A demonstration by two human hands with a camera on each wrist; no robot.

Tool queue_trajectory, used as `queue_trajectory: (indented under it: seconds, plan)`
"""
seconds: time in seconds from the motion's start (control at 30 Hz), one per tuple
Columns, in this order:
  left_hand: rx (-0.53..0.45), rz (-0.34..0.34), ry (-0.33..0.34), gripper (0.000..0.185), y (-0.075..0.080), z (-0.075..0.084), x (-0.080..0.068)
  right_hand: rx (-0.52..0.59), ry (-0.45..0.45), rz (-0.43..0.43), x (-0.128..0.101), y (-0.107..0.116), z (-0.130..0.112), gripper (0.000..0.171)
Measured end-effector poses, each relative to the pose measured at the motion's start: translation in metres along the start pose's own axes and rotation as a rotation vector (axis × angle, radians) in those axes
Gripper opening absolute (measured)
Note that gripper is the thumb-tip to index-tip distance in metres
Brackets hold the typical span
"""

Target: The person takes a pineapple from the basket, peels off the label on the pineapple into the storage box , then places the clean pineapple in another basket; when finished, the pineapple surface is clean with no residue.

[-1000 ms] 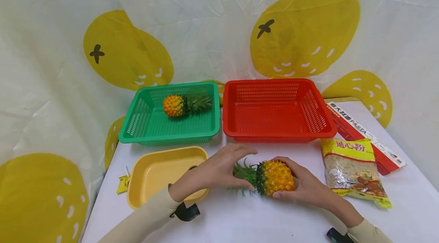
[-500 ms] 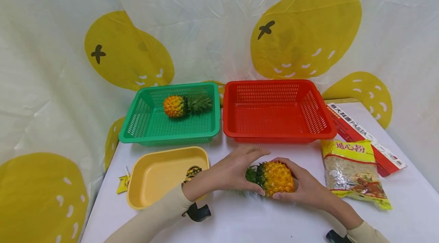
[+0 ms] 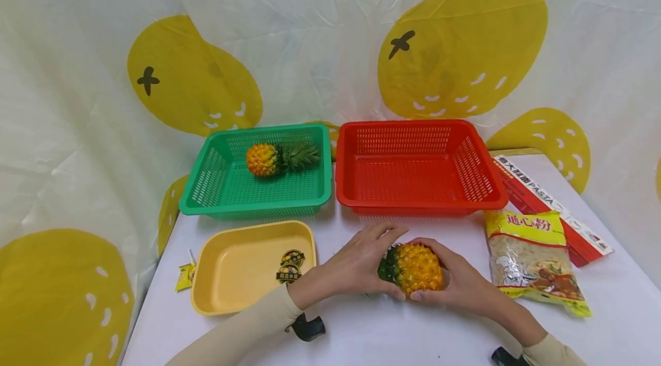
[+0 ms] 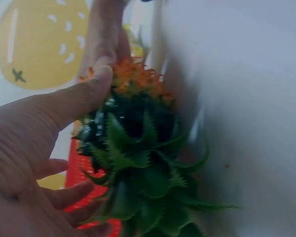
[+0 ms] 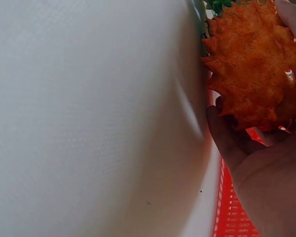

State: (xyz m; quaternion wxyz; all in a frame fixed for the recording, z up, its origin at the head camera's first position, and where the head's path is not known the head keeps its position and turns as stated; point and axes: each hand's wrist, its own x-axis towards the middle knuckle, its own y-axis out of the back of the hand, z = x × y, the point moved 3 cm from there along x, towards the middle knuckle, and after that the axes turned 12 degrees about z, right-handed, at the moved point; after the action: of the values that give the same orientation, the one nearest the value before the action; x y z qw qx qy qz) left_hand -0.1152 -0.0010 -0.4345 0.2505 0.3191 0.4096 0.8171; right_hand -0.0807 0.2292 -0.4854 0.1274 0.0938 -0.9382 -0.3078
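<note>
A yellow-orange pineapple [image 3: 419, 267] with a green leafy crown lies on its side on the white table, its crown to the left. My right hand [image 3: 467, 283] grips the fruit's base end, fingers over the far side and thumb on the near side. From the left, my left hand [image 3: 358, 263] curves round the crown end and covers most of the leaves in the head view. In the left wrist view, the left thumb [image 4: 96, 84] lies against the fruit beside the crown [image 4: 148, 173]. The other left fingers are partly hidden behind the leaves.
A second pineapple [image 3: 263, 160] lies in the green basket [image 3: 248, 207] at the back left. Beside it stands a red basket [image 3: 418, 203]. A yellow tray [image 3: 234, 280] and small yellow packet [image 3: 185, 277] are left; a food bag [image 3: 534, 263] and pasta box [image 3: 552, 205] are right.
My left hand has moved right along the crown, closer to the fruit's body and my right hand. The right hand and the pineapple have stayed in place.
</note>
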Motion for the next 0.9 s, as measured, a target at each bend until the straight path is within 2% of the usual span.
queue_trajectory:
  seconds: [0.2,0.4,0.53,0.73,0.9]
  plan:
    - [-0.006,0.034,-0.019,0.106,-0.009,-0.002,-0.001,0.0,0.004,0.005,-0.001,-0.001,-0.001,0.091]
    - [0.041,0.001,-0.025,0.1,-0.015,-0.002,-0.003,-0.019,0.028,0.012,-0.001,-0.002,-0.001,0.093]
    - [0.086,-0.027,-0.02,0.106,-0.018,-0.001,-0.004,-0.026,0.031,0.012,-0.003,-0.003,-0.001,0.101]
    - [0.212,-0.055,-0.059,0.118,-0.025,-0.001,-0.005,-0.022,0.031,0.018,-0.004,-0.004,-0.002,0.113]
    - [0.247,-0.06,-0.059,0.118,-0.028,-0.001,-0.005,-0.023,0.02,0.013,-0.004,-0.005,-0.001,0.116]
